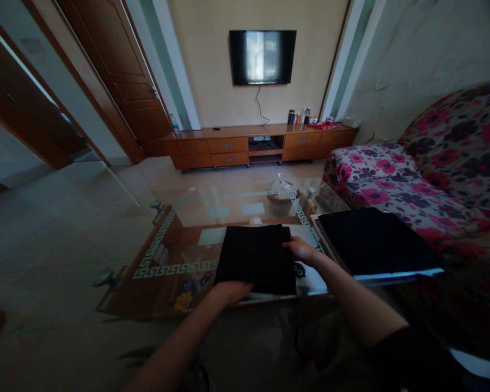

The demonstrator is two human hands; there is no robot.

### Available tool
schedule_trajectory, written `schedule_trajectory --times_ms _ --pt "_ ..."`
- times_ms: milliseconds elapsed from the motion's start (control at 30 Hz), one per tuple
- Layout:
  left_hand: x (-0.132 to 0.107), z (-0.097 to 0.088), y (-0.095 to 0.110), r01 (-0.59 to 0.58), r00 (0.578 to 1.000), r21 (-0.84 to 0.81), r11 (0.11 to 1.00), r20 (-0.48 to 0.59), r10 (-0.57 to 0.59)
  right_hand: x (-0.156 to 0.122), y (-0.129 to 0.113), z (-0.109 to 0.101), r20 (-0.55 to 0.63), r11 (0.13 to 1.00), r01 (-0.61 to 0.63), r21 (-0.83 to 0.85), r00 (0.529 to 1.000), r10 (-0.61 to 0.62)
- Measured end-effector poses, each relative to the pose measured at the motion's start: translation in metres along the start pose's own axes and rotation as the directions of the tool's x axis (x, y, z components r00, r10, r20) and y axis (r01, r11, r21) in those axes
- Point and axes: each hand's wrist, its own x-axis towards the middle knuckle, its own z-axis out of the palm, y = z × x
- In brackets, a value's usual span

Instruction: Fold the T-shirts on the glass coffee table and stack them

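Observation:
A folded black cloth (255, 258), probably a garment, lies in a neat rectangle on the glass coffee table (159, 258). At its near edge is my left hand (232, 291), fingers stretched out along the fabric and slightly blurred. My right hand (301, 250) grips the cloth's right edge near the far corner, with thumb and fingers closed on it. Beside the table on the right, a second dark folded cloth (379, 239) rests on a flat, pale-edged support.
Under the glass are a yellow item (183, 300) and other small things. A bin (282, 201) stands past the table's far edge. On the right is a flower-patterned sofa (375, 163). A low wooden cabinet (228, 146) runs below the wall television (262, 57).

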Motion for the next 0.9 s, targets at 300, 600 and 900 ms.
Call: schedule_trajectory --times_ms 300,600,900 --pt "-0.031 0.008 0.013 0.049 0.997 0.044 0.998 0.056 -0.051 -0.010 0.000 -0.001 0.013 0.997 0.056 -0.052 0.998 -0.055" --pt "-0.056 -0.040 0.034 -0.120 0.964 -0.068 0.990 0.231 0.133 -0.001 0.001 -0.003 -0.150 0.941 0.011 -0.337 0.987 -0.065" --pt "0.016 -0.081 0.008 -0.069 0.997 -0.562 0.824 -0.064 0.039 -0.012 -0.021 0.035 -0.387 0.601 0.031 -0.799 0.738 -0.553"
